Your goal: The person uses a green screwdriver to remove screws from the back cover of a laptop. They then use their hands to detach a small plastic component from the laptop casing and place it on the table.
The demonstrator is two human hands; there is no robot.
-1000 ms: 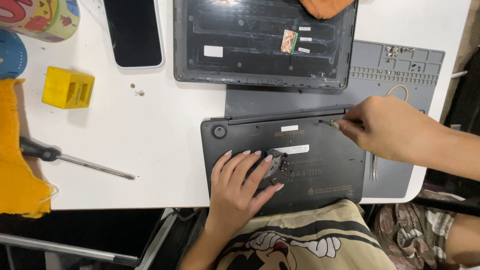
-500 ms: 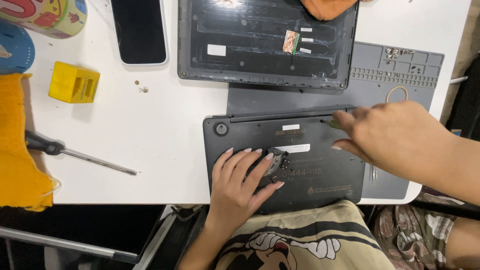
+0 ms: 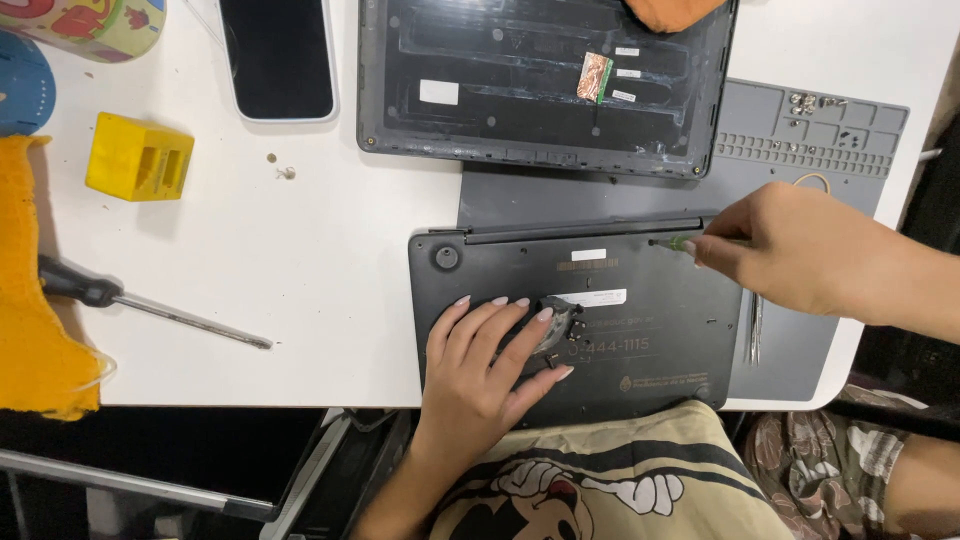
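A dark grey laptop base (image 3: pixel 640 340) lies upside down at the table's front edge. My left hand (image 3: pixel 485 365) rests flat on it, fingers spread, fingertips touching a small dark round part with metal tabs (image 3: pixel 562 328). My right hand (image 3: pixel 790 245) is pinched around a thin green-handled tool (image 3: pixel 672 242). The tool's tip touches the base near its upper right edge, by the hinge.
A second dark laptop shell (image 3: pixel 520 90) lies behind the base on a grey work mat (image 3: pixel 800 140) with screws in its slots. Tweezers (image 3: pixel 755 325) lie on the mat. To the left are a black-handled screwdriver (image 3: pixel 150 305), a yellow box (image 3: pixel 138 158), a phone (image 3: pixel 277 55), an orange cloth (image 3: pixel 30 300) and loose screws (image 3: pixel 280 168).
My right hand has shifted slightly up and right along the base's top edge, and the tool's green tip now shows. My left hand has stayed put.
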